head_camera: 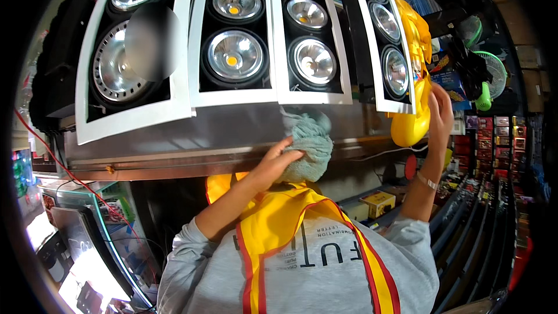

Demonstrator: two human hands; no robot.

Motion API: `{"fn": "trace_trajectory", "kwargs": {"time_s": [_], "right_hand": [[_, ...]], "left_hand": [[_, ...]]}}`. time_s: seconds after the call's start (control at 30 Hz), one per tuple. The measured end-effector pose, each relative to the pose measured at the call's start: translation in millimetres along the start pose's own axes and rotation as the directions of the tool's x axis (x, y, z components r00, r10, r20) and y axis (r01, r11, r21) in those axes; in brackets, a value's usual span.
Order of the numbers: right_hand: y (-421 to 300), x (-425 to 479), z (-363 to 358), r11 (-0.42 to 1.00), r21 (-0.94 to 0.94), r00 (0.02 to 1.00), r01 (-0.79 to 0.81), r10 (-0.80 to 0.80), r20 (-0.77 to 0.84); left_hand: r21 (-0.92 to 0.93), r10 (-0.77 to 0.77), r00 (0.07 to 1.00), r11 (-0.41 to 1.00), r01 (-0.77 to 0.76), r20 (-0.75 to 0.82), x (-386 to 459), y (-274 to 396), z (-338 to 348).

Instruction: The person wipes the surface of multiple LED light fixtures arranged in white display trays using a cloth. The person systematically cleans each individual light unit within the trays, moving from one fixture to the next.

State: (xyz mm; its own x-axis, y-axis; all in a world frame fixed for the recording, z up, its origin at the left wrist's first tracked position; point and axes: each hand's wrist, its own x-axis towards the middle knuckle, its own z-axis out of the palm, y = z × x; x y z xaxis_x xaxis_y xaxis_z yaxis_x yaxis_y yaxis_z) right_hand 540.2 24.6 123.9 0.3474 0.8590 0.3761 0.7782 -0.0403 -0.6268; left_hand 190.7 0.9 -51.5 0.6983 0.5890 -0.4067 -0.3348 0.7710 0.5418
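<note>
My left hand grips a bunched grey-green cloth, thumb and fingers at its left side. This cloth lies against the front of a metal surface, just below white-framed spotlight panels. To the right, my right hand is raised beside a glossy yellow plastic item, with folded yellow material above it. Its fingers are at the yellow item's right edge, and their tips are partly hidden, so I cannot tell whether they hold it. The rightmost lamp panel stands tilted just left of the yellow item.
A red cable hangs at the left above a lit glass case. Green fans and boxes stand at the far right. Dark racks with small packets run below them. A yellow box sits right of my body.
</note>
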Motion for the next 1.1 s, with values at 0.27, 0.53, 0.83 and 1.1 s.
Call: {"fn": "trace_trajectory", "kwargs": {"time_s": [0.27, 0.53, 0.83, 1.1], "right_hand": [[37.8, 87.9, 32.0, 0.866, 0.171, 0.846, -0.470, 0.387, 0.365], [39.4, 125.7, 80.6, 0.665, 0.118, 0.640, -0.738, 0.633, 0.435], [24.0, 101.0, 52.7, 0.613, 0.312, 0.683, -0.726, 0.589, 0.431], [-13.2, 51.3, 7.5, 0.635, 0.482, 0.745, -0.604, 0.234, 0.625]], "left_hand": [[0.032, -0.001, 1.000, 0.999, 0.001, -0.006, -14.8, -1.7, -14.4], [-0.034, 0.075, 0.997, 0.997, -0.074, 0.021, -14.9, -1.3, -29.7], [-0.201, 0.046, 0.998, 0.978, -0.053, -0.042, -11.6, -2.4, -43.5], [-0.255, 0.264, 0.964, 0.935, -0.246, 0.039, -21.4, 19.4, -28.0]]}}
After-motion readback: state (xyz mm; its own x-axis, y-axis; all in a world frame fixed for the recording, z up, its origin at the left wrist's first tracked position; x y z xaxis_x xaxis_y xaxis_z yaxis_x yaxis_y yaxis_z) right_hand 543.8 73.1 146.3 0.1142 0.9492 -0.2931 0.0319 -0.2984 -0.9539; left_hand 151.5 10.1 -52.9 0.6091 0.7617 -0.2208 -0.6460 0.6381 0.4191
